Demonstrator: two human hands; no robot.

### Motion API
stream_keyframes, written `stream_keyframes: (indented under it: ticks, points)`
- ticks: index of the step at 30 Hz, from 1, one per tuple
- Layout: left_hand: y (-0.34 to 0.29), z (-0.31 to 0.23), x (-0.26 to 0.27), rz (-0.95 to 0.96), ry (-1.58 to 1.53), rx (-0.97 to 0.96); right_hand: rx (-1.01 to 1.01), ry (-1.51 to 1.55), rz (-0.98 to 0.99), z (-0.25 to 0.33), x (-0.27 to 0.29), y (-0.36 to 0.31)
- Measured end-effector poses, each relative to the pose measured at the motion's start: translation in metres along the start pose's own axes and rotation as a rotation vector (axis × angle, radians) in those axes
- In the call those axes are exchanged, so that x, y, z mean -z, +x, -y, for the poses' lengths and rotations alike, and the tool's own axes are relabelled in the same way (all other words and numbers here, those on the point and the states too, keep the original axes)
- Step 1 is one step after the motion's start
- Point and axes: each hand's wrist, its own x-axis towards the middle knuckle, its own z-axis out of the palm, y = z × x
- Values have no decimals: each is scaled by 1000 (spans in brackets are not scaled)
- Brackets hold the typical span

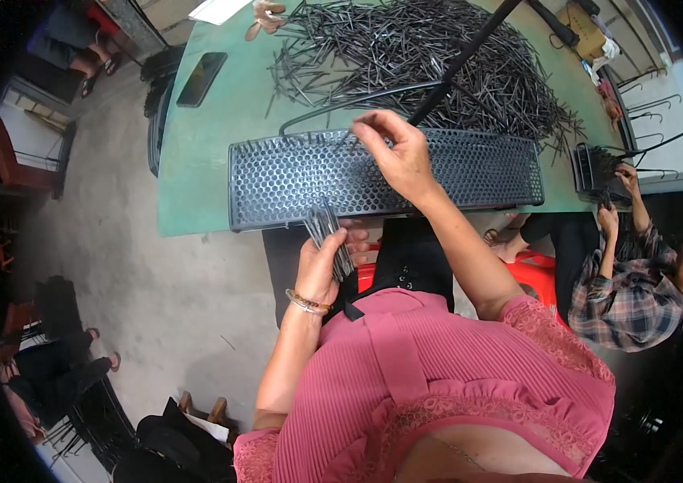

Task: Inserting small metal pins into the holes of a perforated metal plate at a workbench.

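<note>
A long black perforated tray [277, 181] lies across the near edge of a green table [196, 185]. My left hand [323, 262], with a bangle at the wrist, grips a bundle of thin dark metal rods [327, 228] just below the tray's near rim. Above the tray's far rim, my right hand [399, 154] pinches one thin rod [347, 137] at its fingertips, with the tip down at the tray's holes. A big heap of the same dark rods [430, 56] covers the table beyond the tray.
A dark phone [201, 78] lies on the table's left part. A black pole [462, 60] slants across the heap. At the right a person in a plaid shirt [627, 302] handles rods at another black tray [595, 173]. Grey concrete floor lies to the left.
</note>
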Motion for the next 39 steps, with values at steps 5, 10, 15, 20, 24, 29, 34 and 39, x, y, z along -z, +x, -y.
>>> stream_keyframes:
  ticks: [5,10,15,20,24,29,34,39]
  points:
    - [-5,7,-2,-9,0,23,124,-150,9,-23,-11,13]
    - [-7,8,1,-42,1,47,170,-160,-7,-28,-14,18]
    - [-8,8,3,-45,-16,39,223,-174,-54,-30,-17,15]
    - [-8,6,2,-56,-24,33,249,-168,-85,-32,-18,14]
    - [-7,6,4,-25,8,23,297,-226,-121,-41,-23,14]
    - [-8,5,7,-48,37,0,289,-329,-22,-50,-26,12]
    - [-8,5,9,-37,24,-6,245,-279,-25,-47,-27,8]
    - [-9,5,10,-18,46,4,335,-351,-5,-47,-24,9]
